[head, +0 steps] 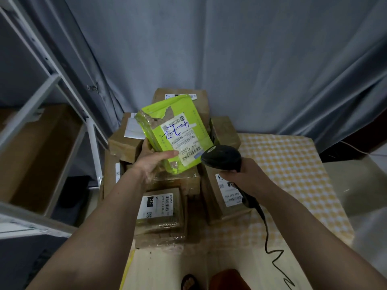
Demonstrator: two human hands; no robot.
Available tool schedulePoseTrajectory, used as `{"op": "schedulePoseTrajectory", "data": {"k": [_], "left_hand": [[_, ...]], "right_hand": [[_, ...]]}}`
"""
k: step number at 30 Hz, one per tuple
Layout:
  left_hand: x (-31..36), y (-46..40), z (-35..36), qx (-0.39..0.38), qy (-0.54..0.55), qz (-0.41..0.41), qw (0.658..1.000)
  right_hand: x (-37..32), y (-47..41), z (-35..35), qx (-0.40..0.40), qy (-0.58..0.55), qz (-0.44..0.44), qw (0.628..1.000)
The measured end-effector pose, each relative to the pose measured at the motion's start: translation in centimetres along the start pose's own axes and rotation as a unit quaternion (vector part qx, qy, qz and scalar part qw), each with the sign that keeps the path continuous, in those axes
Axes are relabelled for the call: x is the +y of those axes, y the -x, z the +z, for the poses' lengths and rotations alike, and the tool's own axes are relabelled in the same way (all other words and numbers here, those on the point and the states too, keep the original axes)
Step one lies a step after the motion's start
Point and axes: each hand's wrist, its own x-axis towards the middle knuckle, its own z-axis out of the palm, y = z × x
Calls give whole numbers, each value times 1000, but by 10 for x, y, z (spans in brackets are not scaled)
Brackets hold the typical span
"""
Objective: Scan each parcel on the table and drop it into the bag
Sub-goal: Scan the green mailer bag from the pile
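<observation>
Green mailer parcel (176, 132) is held tilted above the brown boxes (161, 208) on the desk (293, 164), left hand (152, 162) gripping its lower edge; right hand (243, 174) clasps the scanner (222, 158), just beside the label's lower right corner (no bag in view).

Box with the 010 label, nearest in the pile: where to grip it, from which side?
Probably from above, pinching the two long side edges of the 010 box. It lies flat with its label face up and nothing on top; other cardboard boxes crowd its far and right sides, so the near-left side looks freest.
</observation>
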Motion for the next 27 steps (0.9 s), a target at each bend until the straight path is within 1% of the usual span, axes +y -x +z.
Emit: {"op": "schedulePoseTrajectory", "data": {"k": [12,15,19,21,23,25,27], "left_hand": [[-4,2,0,3,10,-13,1000],[-6,0,-2,-4,-3,-28,1000],[-7,0,0,-21,-17,-52,998],[-8,2,7,-39,-4,-75,996],[-8,5,17,-67,10,-109,992],[-8,6,27,-90,-6,-131,987],[-11,5,41,-111,-31,-147,982]], "right_hand": [[-3,3,2,-2,-9,5,1000],[0,3,2,-2,-14,10,1000],[-1,9,1,11,-51,-5,999],[3,11,-1,46,-84,-13,995],[7,14,-6,121,-137,-16,983],[12,16,-15,192,-176,-16,965],[19,20,-26,228,-205,-1,952]]}}
